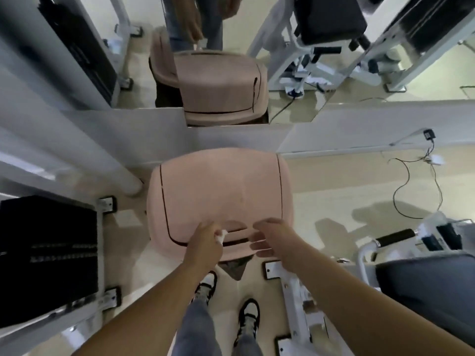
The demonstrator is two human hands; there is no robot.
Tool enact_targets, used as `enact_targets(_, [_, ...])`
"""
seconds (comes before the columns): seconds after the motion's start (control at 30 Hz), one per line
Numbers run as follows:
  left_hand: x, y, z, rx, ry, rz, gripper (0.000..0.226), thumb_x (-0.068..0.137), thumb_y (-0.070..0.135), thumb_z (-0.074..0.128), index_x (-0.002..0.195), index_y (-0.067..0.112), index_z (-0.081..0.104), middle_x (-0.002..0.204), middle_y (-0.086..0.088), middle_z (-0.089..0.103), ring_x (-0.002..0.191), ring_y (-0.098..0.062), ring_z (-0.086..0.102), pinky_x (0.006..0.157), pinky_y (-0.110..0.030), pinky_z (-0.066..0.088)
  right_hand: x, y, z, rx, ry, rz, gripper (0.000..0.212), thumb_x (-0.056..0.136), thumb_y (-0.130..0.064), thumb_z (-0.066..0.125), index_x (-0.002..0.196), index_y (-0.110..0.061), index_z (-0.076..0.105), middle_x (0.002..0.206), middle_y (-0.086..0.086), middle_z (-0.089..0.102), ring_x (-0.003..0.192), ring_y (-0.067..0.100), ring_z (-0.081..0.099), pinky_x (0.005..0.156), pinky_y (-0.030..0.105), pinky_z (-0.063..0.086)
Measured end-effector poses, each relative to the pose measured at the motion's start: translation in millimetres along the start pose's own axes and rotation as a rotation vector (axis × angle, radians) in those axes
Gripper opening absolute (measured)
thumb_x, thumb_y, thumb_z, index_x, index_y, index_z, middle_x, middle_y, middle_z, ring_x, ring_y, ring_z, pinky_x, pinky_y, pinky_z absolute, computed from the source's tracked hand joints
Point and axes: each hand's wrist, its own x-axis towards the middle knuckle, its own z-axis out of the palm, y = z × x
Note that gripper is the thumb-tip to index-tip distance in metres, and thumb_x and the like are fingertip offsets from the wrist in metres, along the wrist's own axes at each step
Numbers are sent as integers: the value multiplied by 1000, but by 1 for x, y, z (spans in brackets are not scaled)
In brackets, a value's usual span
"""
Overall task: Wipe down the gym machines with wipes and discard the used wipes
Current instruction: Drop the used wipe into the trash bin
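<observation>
You are pinching a crumpled wipe in your left hand over the near edge of the bin, frame centre. Your right hand is extending straight fingers, grasping nothing. Discarding is likely still pending.

Bin between weight stack and seat

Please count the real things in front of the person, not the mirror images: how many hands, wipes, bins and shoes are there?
Hands: 2, the left hand and the right hand
White wipe: 1, pinched in the left hand
Pink bin: 1
Black-and-white shoes: 2
Total: 6
</observation>
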Motion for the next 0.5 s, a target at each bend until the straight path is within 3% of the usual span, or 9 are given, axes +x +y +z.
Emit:
enact_targets(0.1, [26, -18, 12, 92, -72, -14, 14, 92, 4, 48, 90, 15, 58, 103, 0, 50, 85, -26, 57, 74, -39, 51, 26, -7, 13, 2, 29, 25, 13, 102, -14, 56, 110, -8, 64, 84, 14, 71, 70, 26, 67, 64, 35, 56])
enact_targets(0.2, [42, -42, 28, 177, -179, 39, 21, 100, 10, 46, 112, 14, 62, 120, -3, 55, 105, -30, 60, 85, -35, 53, 47, -11, 26, -34, 38, 55, 15, 102, -14, 55, 108, -9, 67, 88, 15, 71, 76, 28, 68, 68, 37, 55])
enact_targets(0.27, [59, -77, 54, 199, -165, 10, 25, 101, 15, 46, 115, 31, 60, 122, -3, 60, 108, -22, 63, 92, -26, 56, 58, -12, 33, -43, 47, 63, 15, 100, -14, 56, 106, -8, 69, 87, 14, 71, 77, 29, 68, 65, 36, 53])
enact_targets(0.3, [66, -90, 65, 192, -180, 7, 26, 98, 22, 46, 104, 42, 60, 124, -6, 62, 110, -24, 64, 96, -32, 57, 62, -13, 35, -44, 56, 69, 15, 99, -13, 56, 103, -7, 69, 85, 14, 71, 75, 30, 68, 62, 34, 53])
enact_targets(0.33, [69, -100, 70, 277, -206, 91, 30, 93, 30, 45, 114, 37, 65, 126, -11, 64, 114, -30, 64, 99, -41, 56, 64, -13, 36, -43, 67, 78, 14, 98, -13, 57, 102, -7, 69, 83, 13, 71, 74, 29, 68, 60, 33, 53])
enact_targets(0.37, [65, -98, 62, 393, -260, 135, 28, 91, 35, 44, 95, 60, 57, 123, -13, 67, 113, -32, 65, 97, -42, 55, 65, -14, 37, -40, 76, 86, 15, 98, -13, 56, 101, -6, 69, 83, 14, 71, 72, 29, 68, 58, 32, 53])
enact_targets(0.4, [62, -91, 52, 562, -273, 226, 24, 93, 38, 44, 95, 35, 68, 114, -9, 69, 108, -30, 66, 90, -38, 55, 65, -15, 38, -34, 82, 91, 16, 99, -12, 56, 102, -4, 70, 83, 15, 71, 72, 29, 68, 58, 32, 54])
enact_targets(0.5, [43, -40, -5, 562, -172, 230, 29, 97, 37, 44, 110, 24, 66, 108, 2, 66, 96, -20, 65, 78, -34, 53, 63, -24, 40, -15, 87, 88, 16, 99, -10, 54, 103, -4, 68, 87, 18, 71, 76, 31, 67, 64, 37, 54])
